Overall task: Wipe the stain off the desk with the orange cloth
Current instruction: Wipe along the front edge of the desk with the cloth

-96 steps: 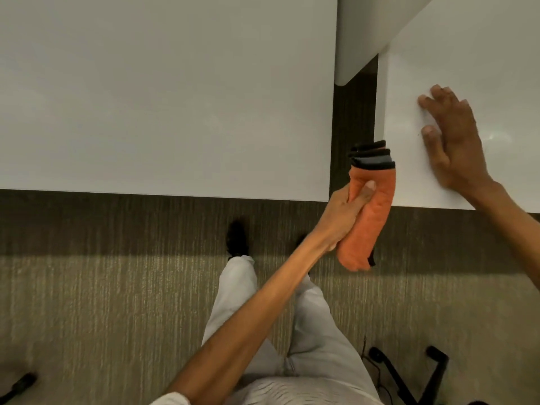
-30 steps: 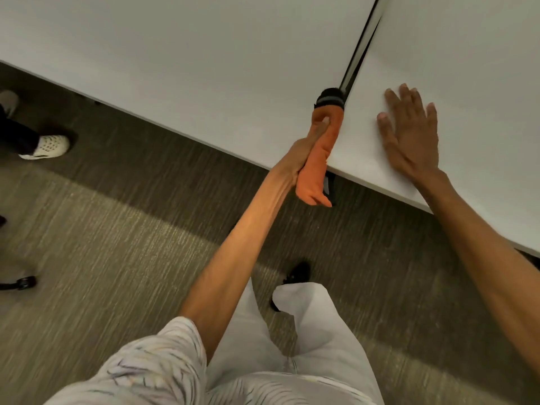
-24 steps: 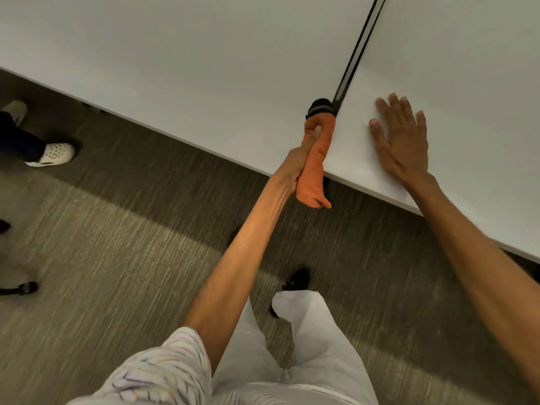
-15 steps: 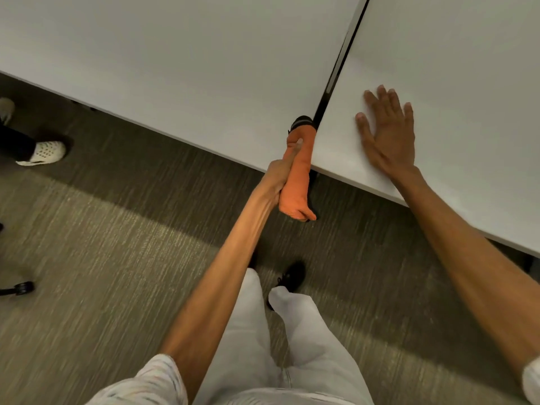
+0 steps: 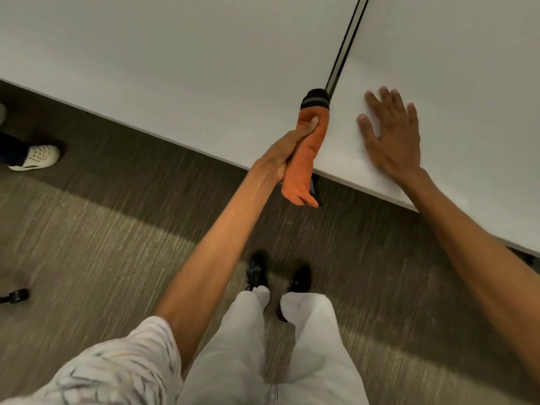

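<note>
My left hand [image 5: 287, 154] grips a folded orange cloth [image 5: 306, 159] with a dark grey and black end [image 5: 315, 98]. The cloth stands on edge at the front of the white desk [image 5: 190, 68], right at the dark seam [image 5: 344, 45] between two desk tops, and its lower end hangs past the desk edge. My right hand [image 5: 390, 135] lies flat with fingers spread on the right desk top [image 5: 453, 83], just right of the cloth. No stain shows on the white surface.
Below the desk edge is grey-brown carpet [image 5: 102, 244]. Another person's foot in a white shoe [image 5: 35, 157] stands at the far left. A black chair castor [image 5: 17, 295] sits at the left edge. My own legs and dark shoes [image 5: 277, 282] are below.
Since half a second ago the view shifted slightly; my left hand with the cloth sits a little higher along the seam. My right hand stays flat on the desk.
</note>
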The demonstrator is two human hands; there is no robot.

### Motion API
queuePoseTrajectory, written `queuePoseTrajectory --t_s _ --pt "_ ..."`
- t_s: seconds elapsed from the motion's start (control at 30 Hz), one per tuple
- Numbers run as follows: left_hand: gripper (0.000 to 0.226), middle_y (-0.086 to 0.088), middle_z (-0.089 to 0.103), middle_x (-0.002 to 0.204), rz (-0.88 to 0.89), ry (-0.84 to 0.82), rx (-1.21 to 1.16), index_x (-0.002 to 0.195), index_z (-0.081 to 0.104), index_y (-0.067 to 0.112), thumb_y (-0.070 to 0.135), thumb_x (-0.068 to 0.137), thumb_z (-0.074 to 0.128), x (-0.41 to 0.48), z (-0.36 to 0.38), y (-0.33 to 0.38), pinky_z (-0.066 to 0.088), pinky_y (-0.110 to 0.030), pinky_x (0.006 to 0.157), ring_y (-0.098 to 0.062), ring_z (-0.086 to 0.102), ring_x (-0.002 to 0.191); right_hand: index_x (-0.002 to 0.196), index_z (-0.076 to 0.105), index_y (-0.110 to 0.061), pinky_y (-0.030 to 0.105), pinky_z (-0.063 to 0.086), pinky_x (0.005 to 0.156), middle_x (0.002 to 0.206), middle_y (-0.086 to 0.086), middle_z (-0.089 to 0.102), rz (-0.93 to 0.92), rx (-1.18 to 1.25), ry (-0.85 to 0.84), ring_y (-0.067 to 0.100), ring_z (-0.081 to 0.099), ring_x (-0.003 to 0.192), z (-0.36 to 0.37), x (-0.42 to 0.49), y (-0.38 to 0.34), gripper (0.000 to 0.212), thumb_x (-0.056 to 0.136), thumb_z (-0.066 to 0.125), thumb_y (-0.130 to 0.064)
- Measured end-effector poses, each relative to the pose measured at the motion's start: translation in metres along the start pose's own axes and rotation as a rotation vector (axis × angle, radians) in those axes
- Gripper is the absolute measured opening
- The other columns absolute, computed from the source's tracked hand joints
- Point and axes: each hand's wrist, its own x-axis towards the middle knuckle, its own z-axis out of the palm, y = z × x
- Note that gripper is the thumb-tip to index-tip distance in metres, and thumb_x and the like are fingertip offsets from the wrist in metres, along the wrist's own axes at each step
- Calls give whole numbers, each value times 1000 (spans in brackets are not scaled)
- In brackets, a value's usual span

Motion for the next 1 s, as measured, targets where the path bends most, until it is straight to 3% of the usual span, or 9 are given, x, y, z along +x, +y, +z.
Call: queuePoseTrajectory --t_s 0.07,0.2,0.3,0.47,0.57,0.73,0.8,0.9,1.0 --pt "38 -6 69 101 35 23 -30 110 62 14 49 95 58 1 9 -6 56 -30 78 -17 65 91 159 22 -29 44 2 127 168 0 15 -4 -16 -12 18 8 156 -2 0 0 58 106 24 -51" --pt "58 -15 63 122 5 77 -215 137 49 3 47 99 51 3 11 -21 45 -40 103 -22 60 101 160 19 -27 44 2 127 168 3 13 -22 -65 -11 21 7 157 -2 2 -1 59 106 23 -51" --pt "68 -28 44 145 -61 73 -420 146 40 3 54 101 44 -6 17 -36 35 -51 115 -38 47 131 160 20 -27 44 3 127 168 4 13 -34 -51 -4 22 7 156 -2 4 1 59 106 22 -52" --pt "100 -21 32 156 -56 -29 -586 151 33 28 85 71 55 -32 41 -71 53 -60 85 -46 42 134 160 20 -25 44 3 126 168 6 13 -83 -60 -33 25 8 156 -5 4 2 60 106 22 -51" --pt "71 -16 62 122 115 136 -927 142 40 17 63 91 54 -31 61 -87 62 -46 59 -33 71 89 159 23 -22 46 7 126 167 10 17 -101 -82 -25 27 12 155 -11 2 2 59 106 23 -49" --pt "54 -10 78 92 233 157 -980 112 60 11 61 94 51 -26 72 -128 62 -42 69 -23 74 85 159 24 -18 48 8 126 166 13 19 -122 -92 -10 28 13 155 -10 0 2 61 106 23 -48" --pt "61 -11 76 103 230 152 -992 112 58 11 68 91 49 -25 78 -137 62 -44 69 -24 75 85 159 24 -18 47 6 126 167 12 18 -125 -72 2 28 12 155 -10 -1 3 61 106 22 -48" --pt "97 -17 54 139 194 181 -1033 132 50 6 78 68 60 -28 90 -143 53 -56 95 -35 60 121 159 23 -18 47 4 126 167 12 16 -140 -55 5 27 10 156 -10 -1 6 61 106 22 -48" --pt "77 -8 62 127 270 180 -1019 120 56 11 76 77 55 -31 95 -148 58 -49 87 -27 64 111 159 22 -18 47 3 126 167 11 15 -148 -58 9 27 9 156 -9 -1 8 61 106 21 -47"
